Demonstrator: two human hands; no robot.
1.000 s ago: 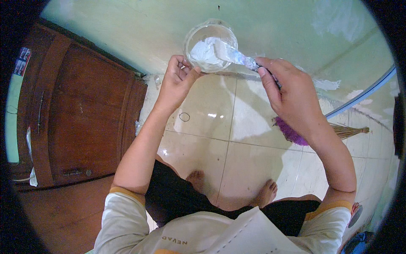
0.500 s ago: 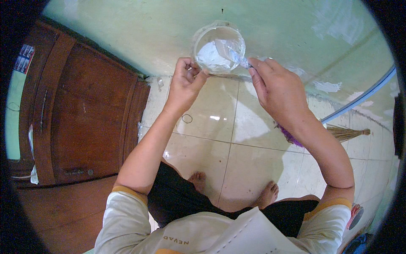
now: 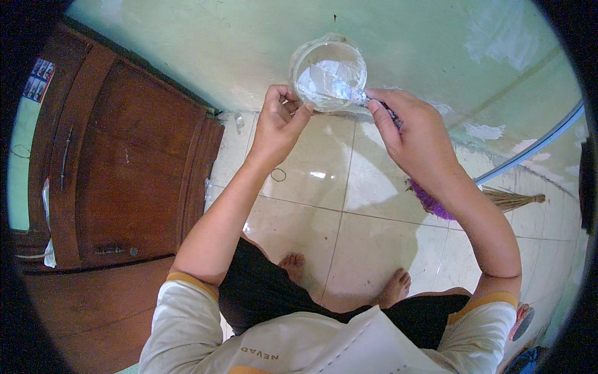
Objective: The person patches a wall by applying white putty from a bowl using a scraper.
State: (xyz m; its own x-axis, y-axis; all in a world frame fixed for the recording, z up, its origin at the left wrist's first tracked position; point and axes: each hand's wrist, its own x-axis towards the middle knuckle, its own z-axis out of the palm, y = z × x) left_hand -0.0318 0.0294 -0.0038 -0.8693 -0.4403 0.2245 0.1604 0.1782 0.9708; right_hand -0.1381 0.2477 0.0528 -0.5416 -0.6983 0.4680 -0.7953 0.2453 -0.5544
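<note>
A round, translucent plastic tub with white paste inside is held up in front of the wall. My left hand grips its lower left rim, thumb on the near side and fingers curled around the edge. My right hand is closed around the handle of a putty knife that reaches into the tub from the right. Its blade lies against the paste, and paste seems smeared on it. My palm covers much of the handle.
A green wall with white patches stands ahead. At left is a brown wooden door. On the tiled floor lie a thin dark ring, a purple bristled thing and a straw broom. A grey-blue pole slants at right.
The putty knife's blade has shifted lower and turned within the tub, and more of its handle shows beside my right hand. The tub sits slightly farther right in view.
</note>
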